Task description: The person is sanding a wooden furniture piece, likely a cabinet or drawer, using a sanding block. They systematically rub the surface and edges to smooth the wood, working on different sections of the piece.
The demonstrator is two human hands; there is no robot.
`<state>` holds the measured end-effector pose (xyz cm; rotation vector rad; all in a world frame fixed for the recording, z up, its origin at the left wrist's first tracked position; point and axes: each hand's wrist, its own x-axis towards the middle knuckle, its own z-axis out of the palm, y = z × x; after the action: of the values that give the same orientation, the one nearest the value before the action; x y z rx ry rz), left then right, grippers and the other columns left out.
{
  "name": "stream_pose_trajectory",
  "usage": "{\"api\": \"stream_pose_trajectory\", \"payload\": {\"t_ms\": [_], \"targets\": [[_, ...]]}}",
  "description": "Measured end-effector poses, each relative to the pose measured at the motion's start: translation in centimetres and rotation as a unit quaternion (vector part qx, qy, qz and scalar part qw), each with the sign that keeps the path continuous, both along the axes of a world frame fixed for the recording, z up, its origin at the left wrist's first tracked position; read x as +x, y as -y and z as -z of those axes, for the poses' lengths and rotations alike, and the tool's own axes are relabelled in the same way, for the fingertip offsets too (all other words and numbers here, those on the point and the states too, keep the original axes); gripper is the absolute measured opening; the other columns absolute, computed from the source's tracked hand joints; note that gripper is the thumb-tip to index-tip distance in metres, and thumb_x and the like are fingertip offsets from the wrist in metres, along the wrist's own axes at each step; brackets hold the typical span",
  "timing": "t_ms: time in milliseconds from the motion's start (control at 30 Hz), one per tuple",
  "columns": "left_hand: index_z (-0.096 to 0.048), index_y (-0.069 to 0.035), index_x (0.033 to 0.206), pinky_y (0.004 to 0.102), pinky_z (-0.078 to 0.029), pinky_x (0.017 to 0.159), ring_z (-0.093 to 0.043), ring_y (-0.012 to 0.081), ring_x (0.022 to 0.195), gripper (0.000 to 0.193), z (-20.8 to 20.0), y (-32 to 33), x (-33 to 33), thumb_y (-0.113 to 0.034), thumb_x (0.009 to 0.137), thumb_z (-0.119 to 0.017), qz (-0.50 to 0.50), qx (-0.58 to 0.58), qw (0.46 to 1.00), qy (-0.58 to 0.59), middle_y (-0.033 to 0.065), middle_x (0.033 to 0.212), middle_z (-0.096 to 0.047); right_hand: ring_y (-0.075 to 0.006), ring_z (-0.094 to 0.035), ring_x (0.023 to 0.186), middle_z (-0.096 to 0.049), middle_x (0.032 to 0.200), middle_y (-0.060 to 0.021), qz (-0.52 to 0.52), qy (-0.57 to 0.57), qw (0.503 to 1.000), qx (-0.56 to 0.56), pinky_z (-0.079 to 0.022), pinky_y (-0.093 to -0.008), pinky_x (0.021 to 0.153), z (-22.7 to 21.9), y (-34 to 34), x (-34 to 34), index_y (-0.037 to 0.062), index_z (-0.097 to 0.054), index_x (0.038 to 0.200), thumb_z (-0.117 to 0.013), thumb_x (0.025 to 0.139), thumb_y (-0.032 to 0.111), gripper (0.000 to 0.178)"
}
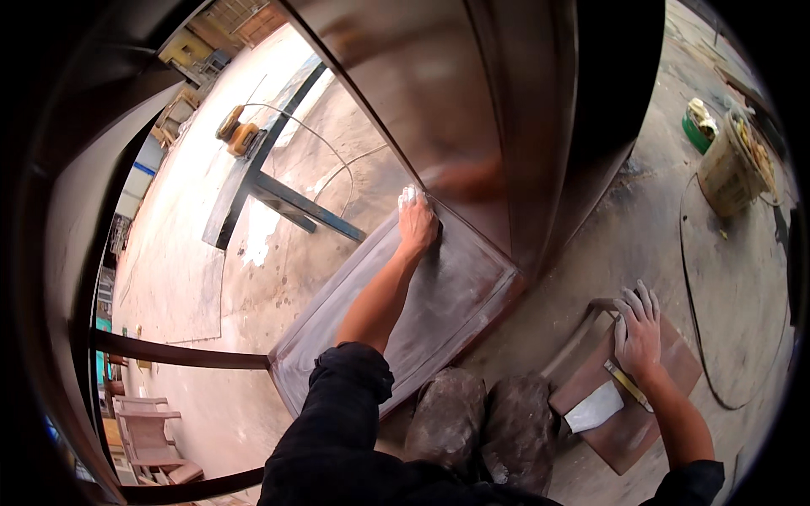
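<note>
My left hand (418, 221) presses on the far edge of a dusty brown wooden panel (380, 295), beside an upright dark glossy panel (447, 93). Its fingers are bunched together with whitish tips; anything under them is hidden. My right hand (639, 333) is open, its pale, dusty fingers stretched out over a small low wooden stool (629, 443). Close by that hand, a yellow-handled cutter knife (626, 384) and a white sheet of paper (594, 408) lie on the stool's top.
An orange power sander (239, 133) with a cord stands on a dark bench (232, 198) at far left. A bucket (732, 173) and green tub (699, 126) are at far right, near a hose (693, 320). Dark frame bars (186, 351) cross the left side.
</note>
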<state>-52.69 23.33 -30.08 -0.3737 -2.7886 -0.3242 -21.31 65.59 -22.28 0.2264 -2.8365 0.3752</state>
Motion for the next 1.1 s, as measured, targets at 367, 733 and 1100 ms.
{"api": "stream_pose_trajectory", "payload": {"t_ms": [367,733,1100], "targets": [[-0.045,0.008,0.135,0.0494,-0.033,0.112,-0.045,0.0469,0.130,0.046,-0.8,1.9,0.7,-0.007,0.092,-0.045,0.072,0.042,0.996,-0.029,0.0318,0.133,-0.052,-0.0385,-0.038,0.138,-0.054,0.132,-0.0167,0.004,0.004,1.000,0.003,-0.024,-0.0536,0.118,-0.1,-0.5,0.1,0.0021,-0.060,0.117,-0.054,0.086,0.010,0.033],[-0.047,0.010,0.134,0.0487,-0.034,0.112,-0.042,0.0459,0.133,0.047,-0.8,1.6,0.8,-0.014,0.094,-0.050,0.023,0.010,1.000,0.015,0.0314,0.139,-0.049,-0.0383,-0.035,0.140,-0.053,0.133,-0.0176,0.014,0.019,1.000,-0.003,-0.023,-0.0528,0.119,-0.1,-0.2,0.0,0.0003,-0.060,0.117,-0.054,0.084,0.010,0.035],[-0.045,0.005,0.138,0.0482,-0.033,0.112,-0.044,0.0462,0.130,0.047,-0.5,3.4,0.5,-0.011,0.093,-0.048,0.071,0.014,0.997,-0.034,0.0310,0.136,-0.051,-0.0385,-0.037,0.139,-0.053,0.133,-0.0171,0.001,0.001,1.000,0.002,-0.024,-0.0532,0.119,-0.4,0.3,-0.3,0.0011,-0.061,0.116,-0.056,0.082,0.009,0.035]]}}
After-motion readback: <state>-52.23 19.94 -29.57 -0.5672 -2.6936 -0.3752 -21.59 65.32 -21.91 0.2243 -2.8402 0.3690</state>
